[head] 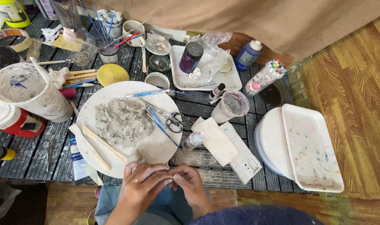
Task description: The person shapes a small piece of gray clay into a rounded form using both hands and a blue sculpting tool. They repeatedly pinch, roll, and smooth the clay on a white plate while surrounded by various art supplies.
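My left hand (141, 185) and my right hand (193, 184) meet at the table's near edge, fingertips pressed together around a small piece of grey clay (166, 171) that is mostly hidden. Just beyond them lies a round white board (156, 143) bearing a flattened mass of grey clay (120, 121), wooden modelling sticks (102, 143), scissors (170, 118) and blue-handled tools (156, 121). A small clear dropper bottle (193, 140) lies to the right of the board.
A dark slatted table (40, 150) holds a white bucket (29, 92), a red-and-white tub (13, 121), a jar of brushes (107, 50), a white tray (206, 75) with a dark jar, a plastic cup (230, 106), a blue bottle (247, 54) and a stained rectangular tray (308, 146). Wooden floor lies to the right.
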